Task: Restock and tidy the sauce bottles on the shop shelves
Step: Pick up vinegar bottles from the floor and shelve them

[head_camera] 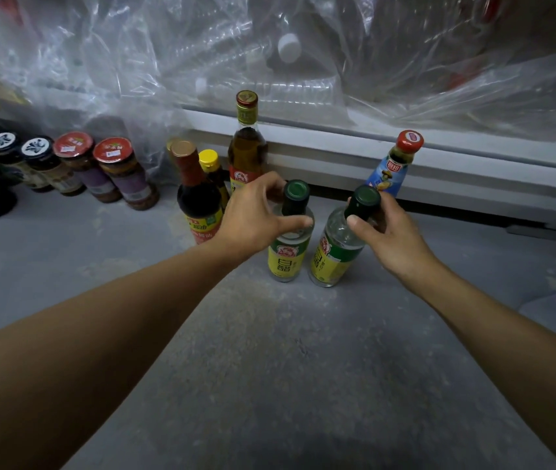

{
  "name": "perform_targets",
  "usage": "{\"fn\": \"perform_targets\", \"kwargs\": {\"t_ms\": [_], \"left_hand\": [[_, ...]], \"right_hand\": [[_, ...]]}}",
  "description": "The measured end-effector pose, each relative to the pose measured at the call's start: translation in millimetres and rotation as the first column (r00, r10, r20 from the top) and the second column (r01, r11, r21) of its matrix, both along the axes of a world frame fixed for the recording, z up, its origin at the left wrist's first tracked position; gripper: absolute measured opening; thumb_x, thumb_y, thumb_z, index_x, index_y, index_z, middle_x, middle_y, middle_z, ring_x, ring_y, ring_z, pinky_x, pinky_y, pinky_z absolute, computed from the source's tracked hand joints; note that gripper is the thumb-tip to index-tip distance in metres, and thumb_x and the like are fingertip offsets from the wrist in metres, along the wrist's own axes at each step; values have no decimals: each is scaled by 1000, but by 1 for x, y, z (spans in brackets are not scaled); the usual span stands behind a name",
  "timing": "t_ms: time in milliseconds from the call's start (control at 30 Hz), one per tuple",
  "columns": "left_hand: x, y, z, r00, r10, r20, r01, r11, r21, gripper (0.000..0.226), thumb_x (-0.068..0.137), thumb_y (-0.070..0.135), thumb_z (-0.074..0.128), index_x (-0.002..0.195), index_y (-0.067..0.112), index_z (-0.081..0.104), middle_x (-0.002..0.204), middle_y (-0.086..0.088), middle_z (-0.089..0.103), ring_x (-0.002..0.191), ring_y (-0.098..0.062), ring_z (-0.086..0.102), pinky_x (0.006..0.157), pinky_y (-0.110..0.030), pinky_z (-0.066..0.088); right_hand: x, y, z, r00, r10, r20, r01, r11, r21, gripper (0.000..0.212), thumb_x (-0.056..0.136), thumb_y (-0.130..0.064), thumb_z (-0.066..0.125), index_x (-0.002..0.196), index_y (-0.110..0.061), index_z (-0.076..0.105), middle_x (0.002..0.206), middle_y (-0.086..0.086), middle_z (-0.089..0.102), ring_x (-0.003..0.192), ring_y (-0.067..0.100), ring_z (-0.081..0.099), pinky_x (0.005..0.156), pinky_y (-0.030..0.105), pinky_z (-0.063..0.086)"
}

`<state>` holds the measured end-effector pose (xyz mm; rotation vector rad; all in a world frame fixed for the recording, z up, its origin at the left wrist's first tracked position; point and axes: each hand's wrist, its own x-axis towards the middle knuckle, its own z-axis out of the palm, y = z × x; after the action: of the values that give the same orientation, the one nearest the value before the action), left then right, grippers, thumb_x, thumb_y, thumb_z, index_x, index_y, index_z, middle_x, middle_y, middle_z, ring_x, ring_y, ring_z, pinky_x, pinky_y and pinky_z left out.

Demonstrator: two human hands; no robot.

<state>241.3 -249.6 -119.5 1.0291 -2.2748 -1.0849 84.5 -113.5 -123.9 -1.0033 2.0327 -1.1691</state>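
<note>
1. I count two clear glass vinegar bottles with dark green caps (288, 232) (337, 245).
2. I see four other tall sauce bottles (198, 195) (214, 167) (246, 144) (393, 164).
3. Four squat glass jars, two red-lidded (73, 145) (113, 150), two black-lidded (1, 142) (37, 147).
4. Two bare hands (253, 215) (388, 232).

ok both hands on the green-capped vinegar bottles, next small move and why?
Probably stand the right bottle upright beside the left bottle. The right hand grips its neck and it tilts, while the one under the left hand looks upright on the shelf.
</note>
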Motion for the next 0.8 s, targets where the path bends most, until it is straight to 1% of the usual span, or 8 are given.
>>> {"fn": "perform_targets", "kwargs": {"t_ms": [100,167,300,367,467,633,700,800], "left_hand": [[12,-7,-22,995,-101,-15,100,932,349,81,65,32,82,134,27,40,136,6,48,124,-10,44,102,-33,41],[17,-7,-38,991,-135,-4,120,870,479,96,65,27,82,144,29,27,149,3,35,135,-14,33,107,-34,35],[8,-1,-54,984,-163,-78,177,788,590,90,71,15,79,145,24,27,135,9,48,118,-1,44,93,-17,39],[1,2,-56,984,-132,-117,176,784,595,79,72,11,78,139,19,36,116,17,56,100,8,54,78,-5,45],[-6,0,-60,983,-88,-158,166,786,596,65,70,2,77,122,24,45,105,18,58,86,16,58,68,-2,46],[-13,-9,-61,986,-43,-164,137,774,618,63,69,8,79,119,28,46,109,14,61,95,6,59,73,-11,47],[-17,-14,-60,986,-7,-164,109,773,624,63,68,14,79,123,22,50,112,8,63,102,-1,59,79,-17,47],[-19,-18,-55,982,28,-189,103,754,649,55,73,18,74,123,20,52,110,8,64,98,-1,60,73,-15,47]], "right_hand": [[-3,8,-13,991,-26,133,25,1000,12,62,81,-21,70,134,-25,37,141,-8,42,132,11,38,107,32,33],[-7,12,-25,979,-25,204,10,997,77,80,75,-18,76,140,-24,30,146,-5,38,130,8,36,104,28,32],[-3,7,-49,986,13,166,-40,986,161,104,60,-21,87,141,-27,22,138,-6,45,128,15,44,106,35,38],[6,0,-59,992,-58,110,48,995,92,100,61,-21,87,136,-24,22,119,-16,49,115,7,50,99,29,42],[13,-8,-67,975,-199,96,207,974,-87,80,69,-14,82,128,-21,30,105,-23,50,96,-8,53,83,13,44],[-10,-20,-64,915,-238,326,290,949,-122,58,68,-8,81,113,-24,47,108,-10,61,100,6,60,90,33,50],[-19,-24,-64,886,-197,419,281,948,-148,58,64,-12,82,111,-26,52,112,-5,64,105,12,62,92,36,50],[-23,-24,-58,789,-118,603,283,941,-186,61,65,-14,76,122,-17,53,110,2,66,99,16,65,85,34,52]]}}
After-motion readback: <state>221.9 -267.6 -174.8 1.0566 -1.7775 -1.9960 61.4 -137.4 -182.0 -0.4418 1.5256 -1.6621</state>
